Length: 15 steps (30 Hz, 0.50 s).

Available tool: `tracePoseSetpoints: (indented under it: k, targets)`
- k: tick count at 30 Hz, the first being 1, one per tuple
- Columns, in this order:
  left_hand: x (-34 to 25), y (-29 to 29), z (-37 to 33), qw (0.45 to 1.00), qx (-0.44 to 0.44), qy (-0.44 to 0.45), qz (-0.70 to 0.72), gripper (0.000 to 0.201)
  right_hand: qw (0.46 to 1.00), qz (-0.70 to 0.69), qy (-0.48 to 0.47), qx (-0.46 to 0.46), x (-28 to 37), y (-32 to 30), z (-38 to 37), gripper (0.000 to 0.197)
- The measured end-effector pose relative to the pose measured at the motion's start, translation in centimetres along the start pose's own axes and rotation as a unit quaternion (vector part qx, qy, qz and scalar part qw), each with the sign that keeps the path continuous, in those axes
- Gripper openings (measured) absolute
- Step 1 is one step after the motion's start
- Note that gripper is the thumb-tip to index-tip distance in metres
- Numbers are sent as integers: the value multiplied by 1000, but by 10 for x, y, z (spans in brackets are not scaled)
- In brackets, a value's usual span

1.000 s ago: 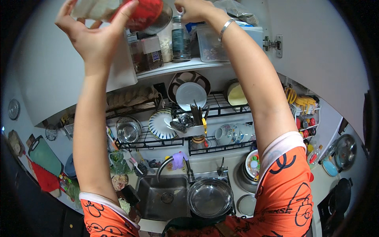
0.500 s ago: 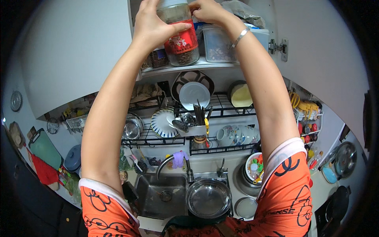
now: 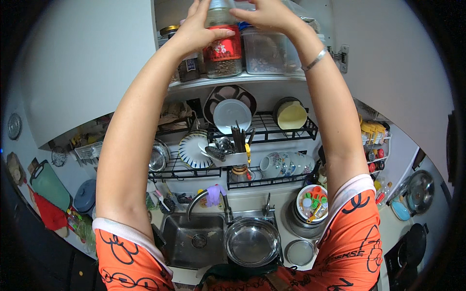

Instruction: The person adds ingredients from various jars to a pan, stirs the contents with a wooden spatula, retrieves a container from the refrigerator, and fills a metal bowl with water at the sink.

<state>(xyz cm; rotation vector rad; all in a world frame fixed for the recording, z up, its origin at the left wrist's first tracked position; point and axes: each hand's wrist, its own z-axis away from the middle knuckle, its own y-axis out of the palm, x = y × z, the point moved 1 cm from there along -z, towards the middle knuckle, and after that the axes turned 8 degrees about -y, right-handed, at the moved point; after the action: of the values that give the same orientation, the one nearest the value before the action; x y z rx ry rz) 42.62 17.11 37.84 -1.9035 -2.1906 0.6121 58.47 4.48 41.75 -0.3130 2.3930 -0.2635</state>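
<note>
High up in the cabinet stands a glass jar (image 3: 223,67) with a red label and brown bits inside, its base at the front of the shelf. My left hand (image 3: 198,30) grips the jar's left side, thumb laid across the label. On the other side, my right hand (image 3: 272,18) has its thumb stretched toward the jar's upper part and its fingers apart; the fingertips run out of the picture. A clear plastic box (image 3: 272,53) sits right of the jar, under my right hand. At the left is a dark-filled jar (image 3: 189,69), partly behind my left wrist.
White cabinet doors (image 3: 87,63) (image 3: 388,58) stand open on both sides. Below the shelf (image 3: 233,79) are black racks (image 3: 276,136) with plates, bowls and a cutlery holder (image 3: 235,159). Lower down are a sink (image 3: 194,247), a metal basin (image 3: 252,242) and a pot (image 3: 303,223).
My right hand has come from behind the jar's right side to beside its top, with its fingers spreading. The jar stands more upright. The whole view has shifted slightly.
</note>
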Motion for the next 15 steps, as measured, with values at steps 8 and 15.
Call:
tracePoseSetpoints:
  k: [8, 15]
  targets:
    - [-9, 7, 15, 922, -203, 252, -213, 51, 878, 249, 348, 216, 70, -124, -4, 17]
    - [-34, 48, -7, 925, -153, 276, -211, 45, 743, 200, 537, 346, 53, -113, 35, 19]
